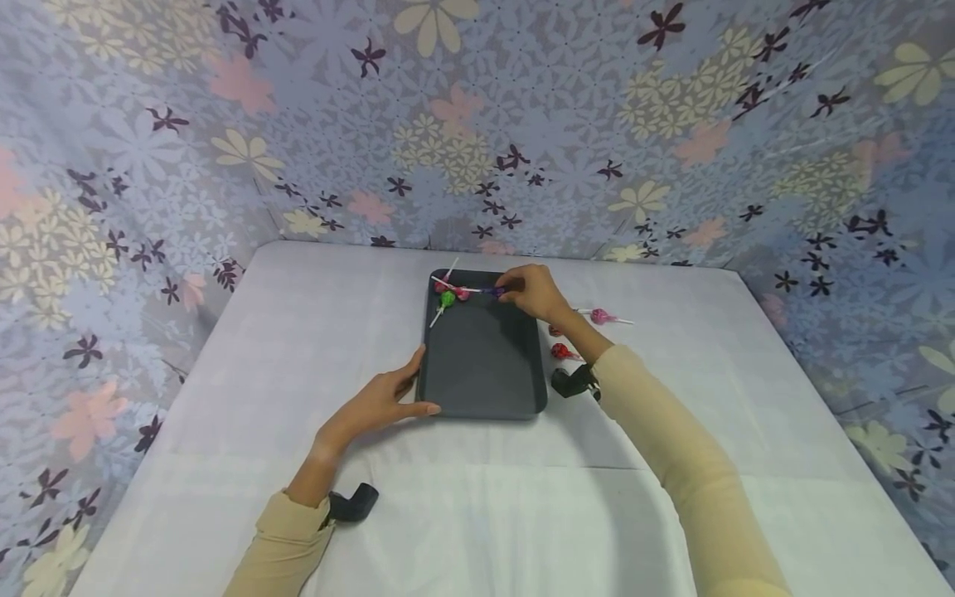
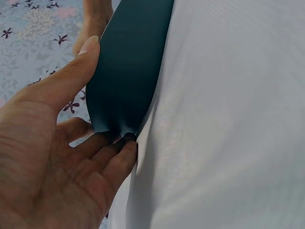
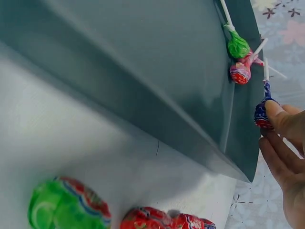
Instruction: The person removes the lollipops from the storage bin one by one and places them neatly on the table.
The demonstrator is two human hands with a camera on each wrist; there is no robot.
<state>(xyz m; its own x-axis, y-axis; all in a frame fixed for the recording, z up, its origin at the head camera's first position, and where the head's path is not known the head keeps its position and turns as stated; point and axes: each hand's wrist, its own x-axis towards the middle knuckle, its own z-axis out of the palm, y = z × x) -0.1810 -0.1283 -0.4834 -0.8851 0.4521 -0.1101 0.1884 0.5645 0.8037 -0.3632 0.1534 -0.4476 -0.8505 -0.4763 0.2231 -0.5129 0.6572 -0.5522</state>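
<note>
A dark grey baking tray point(image 1: 485, 365) lies on the white cloth. My left hand point(image 1: 376, 404) holds its near left corner, the thumb point(image 2: 81, 74) along one side and the fingers curled against the edge. Over the tray's far end my right hand point(image 1: 535, 292) pinches a lollipop point(image 3: 263, 114) in a dark blue wrapper by its candy head, stick pointing left. Beside it, in the far left corner, lie a green lollipop point(image 1: 447, 299) and pink-red lollipops point(image 1: 461, 293), their sticks crossing.
Right of the tray lie a pink lollipop point(image 1: 600, 316) and a red lollipop point(image 1: 559, 351), others partly hidden by my right arm. A green-wrapped lollipop point(image 3: 66, 205) shows close in the right wrist view. Flowered fabric point(image 1: 485, 124) hangs behind the white-covered table point(image 1: 477, 514).
</note>
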